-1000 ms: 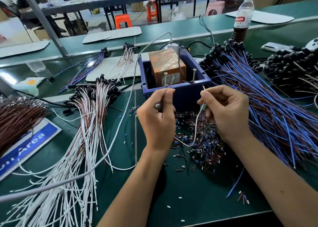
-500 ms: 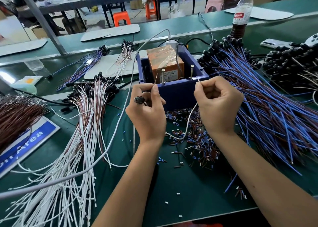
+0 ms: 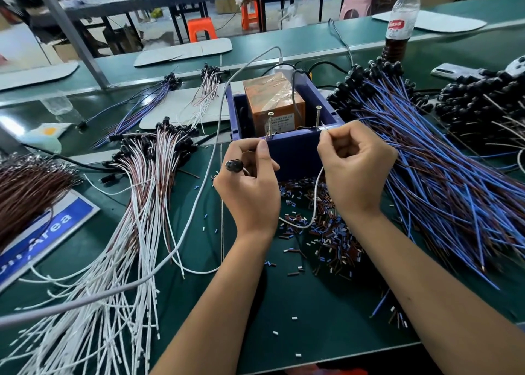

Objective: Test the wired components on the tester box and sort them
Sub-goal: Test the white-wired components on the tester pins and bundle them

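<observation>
Both our hands have risen to the near rim of the tester box [image 3: 295,158] since a second ago. Our left hand [image 3: 250,181] pinches 1 lead at the left screw [image 3: 270,123], the component's black head [image 3: 234,165] under its thumb; our right hand [image 3: 355,167] pinches the white lead [image 3: 315,204] beside the right screw [image 3: 318,116]. 2 screws, 1 component, wire looping toward us.

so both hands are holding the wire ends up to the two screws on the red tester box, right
Not quite: the tester box is blue, as the head view shows. The rest holds: the left hand and right hand each pinch a wire end at a screw.
</observation>
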The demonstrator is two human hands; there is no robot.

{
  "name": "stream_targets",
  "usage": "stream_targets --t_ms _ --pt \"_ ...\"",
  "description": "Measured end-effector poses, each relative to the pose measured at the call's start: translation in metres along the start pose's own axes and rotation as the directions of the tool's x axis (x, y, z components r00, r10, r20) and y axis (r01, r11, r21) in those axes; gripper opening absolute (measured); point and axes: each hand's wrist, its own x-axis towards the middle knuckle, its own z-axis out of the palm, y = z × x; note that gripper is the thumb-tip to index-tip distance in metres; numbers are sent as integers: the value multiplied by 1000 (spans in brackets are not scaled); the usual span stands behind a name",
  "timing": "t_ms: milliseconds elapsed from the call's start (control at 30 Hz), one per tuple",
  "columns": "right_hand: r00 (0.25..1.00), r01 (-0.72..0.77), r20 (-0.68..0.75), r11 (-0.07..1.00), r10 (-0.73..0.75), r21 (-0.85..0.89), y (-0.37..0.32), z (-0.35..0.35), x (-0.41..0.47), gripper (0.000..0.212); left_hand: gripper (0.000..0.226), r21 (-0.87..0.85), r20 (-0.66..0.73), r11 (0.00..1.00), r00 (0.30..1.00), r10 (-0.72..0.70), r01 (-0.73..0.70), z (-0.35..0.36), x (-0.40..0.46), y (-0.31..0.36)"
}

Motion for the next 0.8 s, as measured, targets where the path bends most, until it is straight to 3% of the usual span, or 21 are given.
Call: stream_targets --t_ms 500,733,800 --pt "1000 -13 25 1000 13 2 -5 0 0 19 14 38 -30 998 999 44 -43 1 1 3" --pt "991 -134 -19 988 136 75 2 -14 -2 18 17 -91 -110 994 993 51 -61 -2 -1 15" --pt "989 -141 -23 986 144 86 1 -22 2 16 16 -138 -78 990 997 -15 5 2 -2 20"
